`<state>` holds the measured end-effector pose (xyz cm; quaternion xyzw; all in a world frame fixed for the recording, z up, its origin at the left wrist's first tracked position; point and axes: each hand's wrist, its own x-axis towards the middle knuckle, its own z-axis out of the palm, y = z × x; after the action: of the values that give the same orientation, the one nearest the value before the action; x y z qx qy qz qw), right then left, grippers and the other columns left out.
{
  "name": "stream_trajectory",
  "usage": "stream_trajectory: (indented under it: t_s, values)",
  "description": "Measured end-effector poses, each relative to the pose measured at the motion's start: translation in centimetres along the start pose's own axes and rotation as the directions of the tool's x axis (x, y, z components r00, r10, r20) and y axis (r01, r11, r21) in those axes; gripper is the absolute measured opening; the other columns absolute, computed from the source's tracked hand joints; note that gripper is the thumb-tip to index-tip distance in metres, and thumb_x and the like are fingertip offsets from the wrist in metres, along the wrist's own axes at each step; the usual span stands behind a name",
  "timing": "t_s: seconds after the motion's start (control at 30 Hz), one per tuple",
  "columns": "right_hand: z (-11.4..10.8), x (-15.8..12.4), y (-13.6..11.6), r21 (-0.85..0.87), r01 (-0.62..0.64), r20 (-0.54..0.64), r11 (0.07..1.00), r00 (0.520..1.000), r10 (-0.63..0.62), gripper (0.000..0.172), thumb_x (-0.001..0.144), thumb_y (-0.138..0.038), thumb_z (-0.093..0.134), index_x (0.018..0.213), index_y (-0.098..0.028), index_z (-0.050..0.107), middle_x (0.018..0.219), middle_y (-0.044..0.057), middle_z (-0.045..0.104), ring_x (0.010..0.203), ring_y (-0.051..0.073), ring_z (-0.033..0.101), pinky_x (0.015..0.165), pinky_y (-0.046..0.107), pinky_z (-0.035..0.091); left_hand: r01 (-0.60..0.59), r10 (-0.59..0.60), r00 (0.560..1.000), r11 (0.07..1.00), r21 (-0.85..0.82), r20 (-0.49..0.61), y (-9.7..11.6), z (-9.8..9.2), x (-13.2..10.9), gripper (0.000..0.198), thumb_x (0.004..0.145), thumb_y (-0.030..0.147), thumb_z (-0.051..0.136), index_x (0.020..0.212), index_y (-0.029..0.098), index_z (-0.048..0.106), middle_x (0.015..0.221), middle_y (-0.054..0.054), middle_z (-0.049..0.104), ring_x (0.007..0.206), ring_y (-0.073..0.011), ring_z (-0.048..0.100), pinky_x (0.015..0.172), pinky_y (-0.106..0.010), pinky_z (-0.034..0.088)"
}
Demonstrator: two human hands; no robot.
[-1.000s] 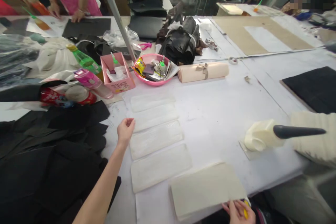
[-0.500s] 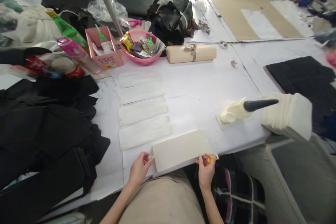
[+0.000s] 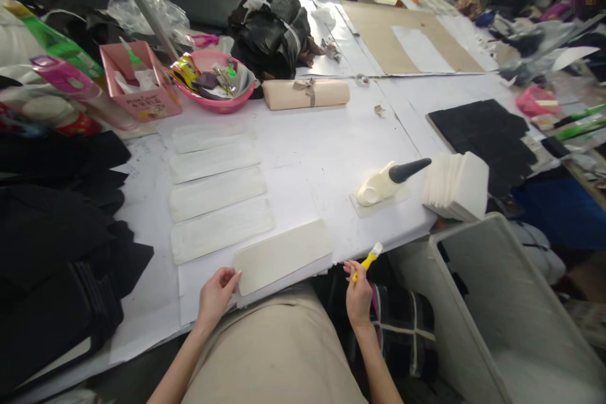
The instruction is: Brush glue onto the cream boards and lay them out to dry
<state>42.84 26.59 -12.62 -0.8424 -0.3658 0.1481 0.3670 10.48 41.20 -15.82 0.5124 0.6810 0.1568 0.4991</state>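
A cream rectangular panel [image 3: 284,257] lies at the table's front edge, directly before me. My left hand [image 3: 218,293] is closed at its left end, thumb and fingertips pinching the edge. In my right hand [image 3: 358,293] is a small brush [image 3: 368,260] with a yellow handle, its pale bristles pointing up and away. That hand is off the table edge, apart from the panel's right end. Behind the panel, several thin whitish strips [image 3: 222,227] lie in a row. To the right, a cream bottle with a black nozzle [image 3: 379,184] leans on a small clear plate.
A stack of white pieces [image 3: 457,186] stands at the right table edge, above a grey bin [image 3: 473,315]. Black pieces [image 3: 52,246] are piled at left. Farther back are a pink basin [image 3: 213,101], a pink box [image 3: 142,85] and a tied beige roll [image 3: 307,95].
The view has turned right, shifting everything left. My right hand has drawn away from the panel's right end, and the brush now points upward. My left fingertips have closed in on the panel's left edge.
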Motion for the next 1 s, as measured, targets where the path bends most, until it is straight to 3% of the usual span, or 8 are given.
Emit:
stream_trajectory:
  t_s: [0.1,0.17,0.3,0.43,0.6,0.77,0.87,1.0]
  values:
    - [-4.1,2.7,0.4,-0.042,0.103,0.085,0.994,0.991,-0.100,0.036,0.098,-0.036,0.036,0.118,-0.020,0.061,0.096,0.007,0.072,0.085,0.020,0.070,0.080,0.034,0.056,0.047,-0.046,0.999,0.997,-0.067,0.012,0.8,0.0,0.1,0.051,0.059,0.072,0.062,0.071,0.023,0.060,0.050,0.001,0.059,0.047,-0.0193,0.056,0.044,-0.029,0.044]
    - [-6.5,4.7,0.1,-0.081,0.121,0.133,0.989,0.985,-0.110,0.038,0.098,-0.037,0.038,0.125,-0.023,0.061,0.095,0.006,0.070,0.076,0.017,0.068,0.074,0.030,0.055,0.074,-0.074,0.997,0.992,-0.107,0.009,1.0,0.1,0.1,0.053,0.056,0.072,0.064,0.072,0.021,0.060,0.049,0.001,0.060,0.047,-0.0186,0.056,0.044,-0.028,0.043]
    - [-8.9,8.3,-0.8,-0.110,0.113,0.062,0.987,0.992,-0.107,0.043,0.096,-0.046,0.042,0.127,-0.022,0.061,0.101,0.008,0.066,0.070,0.015,0.064,0.064,0.027,0.053,0.092,-0.090,0.996,0.986,-0.138,0.017,0.9,0.1,0.2,0.056,0.053,0.072,0.067,0.071,0.020,0.061,0.047,0.001,0.059,0.045,-0.0175,0.054,0.045,-0.028,0.043]
    - [-8.6,11.3,-0.8,0.058,0.016,-0.077,0.998,0.997,-0.012,0.049,0.094,-0.051,0.043,0.119,-0.014,0.062,0.086,0.008,0.067,0.066,0.016,0.064,0.058,0.026,0.053,0.110,-0.106,0.994,0.978,-0.180,0.031,0.5,0.1,0.3,0.055,0.051,0.071,0.070,0.070,0.020,0.061,0.049,0.000,0.060,0.047,-0.0185,0.055,0.044,-0.028,0.042]
    - [-7.9,15.3,-0.3,0.129,-0.034,-0.101,0.991,0.994,0.047,0.057,0.091,-0.059,0.042,0.114,-0.010,0.061,0.073,0.006,0.066,0.063,0.018,0.066,0.055,0.026,0.054,0.118,-0.128,0.991,0.970,-0.211,-0.034,-0.1,1.0,0.2,0.053,0.052,0.068,0.072,0.070,0.020,0.062,0.051,-0.001,0.063,0.047,-0.0189,0.056,0.043,-0.028,0.041]
    - [-7.1,19.4,0.4,-0.017,0.094,-0.057,0.995,0.994,-0.095,0.056,0.093,-0.058,0.038,0.113,-0.012,0.062,0.073,0.006,0.067,0.063,0.017,0.065,0.058,0.027,0.050,0.110,-0.126,0.990,0.973,-0.203,-0.066,0.0,1.3,-0.2,0.053,0.052,0.070,0.071,0.070,0.020,0.063,0.053,-0.001,0.063,0.049,-0.0204,0.058,0.044,-0.030,0.043]
    - [-6.3,21.4,1.1,-0.186,0.200,0.031,0.962,0.980,-0.198,0.055,0.096,-0.054,0.031,0.111,-0.014,0.064,0.075,0.007,0.069,0.064,0.019,0.065,0.059,0.028,0.048,0.107,-0.117,0.993,0.965,-0.240,-0.029,0.1,1.0,-0.2,0.053,0.054,0.068,0.072,0.072,0.018,0.065,0.054,-0.001,0.063,0.050,-0.0184,0.057,0.045,-0.027,0.043]
    - [-5.4,22.8,1.9,-0.262,0.267,0.120,0.927,0.963,-0.243,0.054,0.098,-0.051,0.027,0.109,-0.015,0.066,0.079,0.010,0.071,0.064,0.021,0.064,0.060,0.030,0.047,0.141,-0.134,0.990,0.948,-0.284,0.043,-0.2,0.5,-0.1,0.052,0.054,0.062,0.077,0.074,0.016,0.065,0.058,-0.001,0.065,0.054,-0.0165,0.058,0.048,-0.025,0.044]
